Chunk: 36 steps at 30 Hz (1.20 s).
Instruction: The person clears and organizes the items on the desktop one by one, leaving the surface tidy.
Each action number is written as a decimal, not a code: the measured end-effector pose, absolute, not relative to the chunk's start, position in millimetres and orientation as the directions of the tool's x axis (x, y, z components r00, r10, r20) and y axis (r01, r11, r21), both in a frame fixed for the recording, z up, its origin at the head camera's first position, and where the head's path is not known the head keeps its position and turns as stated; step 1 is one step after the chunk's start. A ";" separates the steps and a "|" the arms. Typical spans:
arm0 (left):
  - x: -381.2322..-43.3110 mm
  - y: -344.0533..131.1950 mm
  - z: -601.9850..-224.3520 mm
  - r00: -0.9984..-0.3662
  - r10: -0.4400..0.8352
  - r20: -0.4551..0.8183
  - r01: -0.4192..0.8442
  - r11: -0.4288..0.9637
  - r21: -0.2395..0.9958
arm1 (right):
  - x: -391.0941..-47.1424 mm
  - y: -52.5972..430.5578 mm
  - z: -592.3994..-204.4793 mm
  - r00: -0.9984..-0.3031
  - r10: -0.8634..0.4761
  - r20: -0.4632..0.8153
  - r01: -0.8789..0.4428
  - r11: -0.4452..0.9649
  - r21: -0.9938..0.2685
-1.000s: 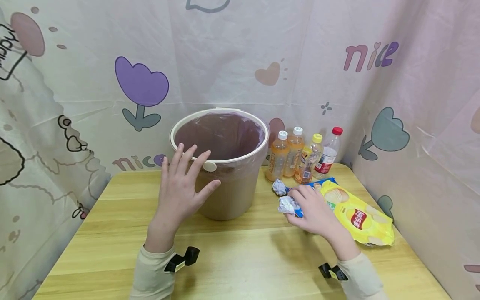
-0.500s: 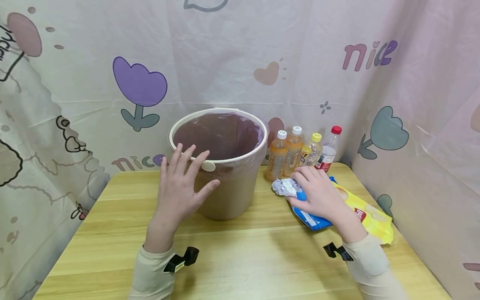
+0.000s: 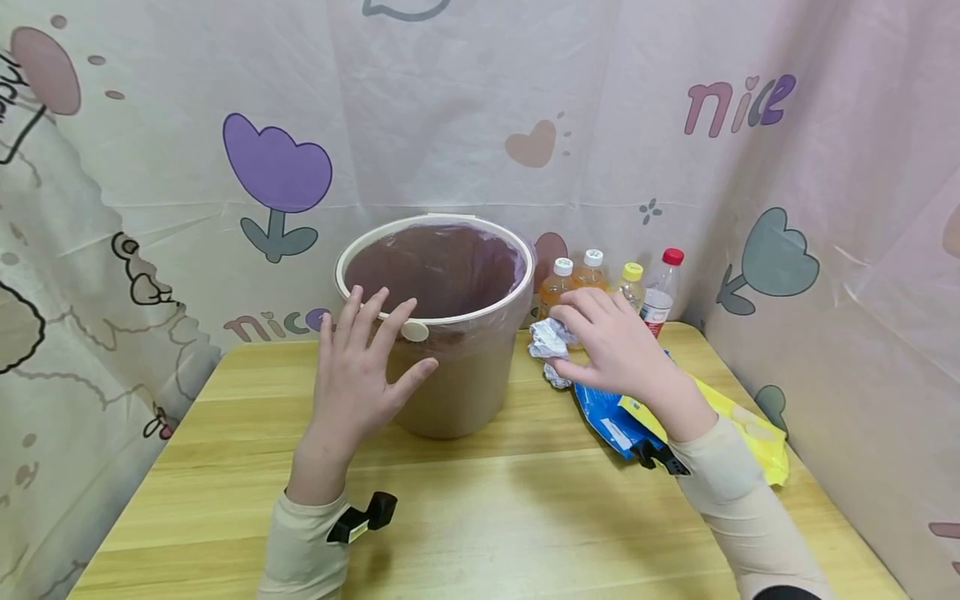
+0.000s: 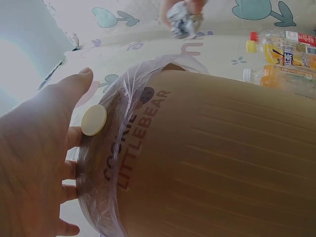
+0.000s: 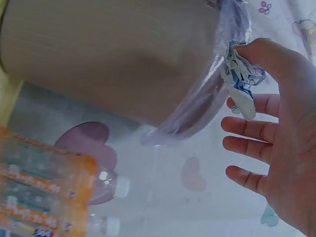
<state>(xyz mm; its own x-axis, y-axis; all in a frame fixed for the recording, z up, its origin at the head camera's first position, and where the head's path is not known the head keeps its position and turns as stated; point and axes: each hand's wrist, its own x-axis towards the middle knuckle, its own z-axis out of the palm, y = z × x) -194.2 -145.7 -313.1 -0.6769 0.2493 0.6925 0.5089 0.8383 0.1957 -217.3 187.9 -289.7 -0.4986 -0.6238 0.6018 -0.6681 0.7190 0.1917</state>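
Observation:
My right hand (image 3: pixel 626 346) pinches a crumpled ball of white paper (image 3: pixel 549 340) between thumb and fingers, above the table and to the right of the bin. In the right wrist view the same paper ball (image 5: pixel 241 81) shows blue markings. A second crumpled ball (image 3: pixel 557 377) lies below it on the table. The brown trash bin (image 3: pixel 457 383) has a white rim and a clear purplish liner. My left hand (image 3: pixel 352 387), fingers spread, is at the bin's front-left rim, beside its round cream button (image 4: pixel 94 120). Whether it presses the bin is unclear.
Behind my right hand stand several bottles: two white-capped orange ones (image 3: pixel 556 283), a yellow-capped one (image 3: pixel 632 285) and a red-capped one (image 3: pixel 660 293). A blue packet (image 3: pixel 607 417) and a yellow chip bag (image 3: pixel 761 433) lie partly under my right forearm. A patterned cloth hangs behind the table.
My right hand has picked up one paper ball from near the packets and raised it up and left toward the bin. My left hand has stayed in place.

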 end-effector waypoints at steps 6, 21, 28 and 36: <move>-195.2 -145.3 -313.7 -0.668 0.250 0.701 0.514 0.836 0.192 | -224.3 179.3 -269.9 -0.448 -0.631 0.634 -0.690 0.695 0.204; -193.8 -146.5 -313.6 -0.681 0.249 0.688 0.505 0.841 0.196 | -258.2 152.3 -238.4 -0.441 -0.570 0.694 -0.749 0.659 0.065; -193.2 -147.1 -313.9 -0.680 0.247 0.691 0.502 0.843 0.193 | -275.1 128.2 -231.0 -0.509 -0.542 0.669 -0.743 0.669 -0.023; -194.3 -144.4 -313.4 -0.662 0.252 0.705 0.511 0.841 0.179 | -290.5 112.6 -228.7 -0.586 -0.539 0.606 -0.714 0.697 -0.070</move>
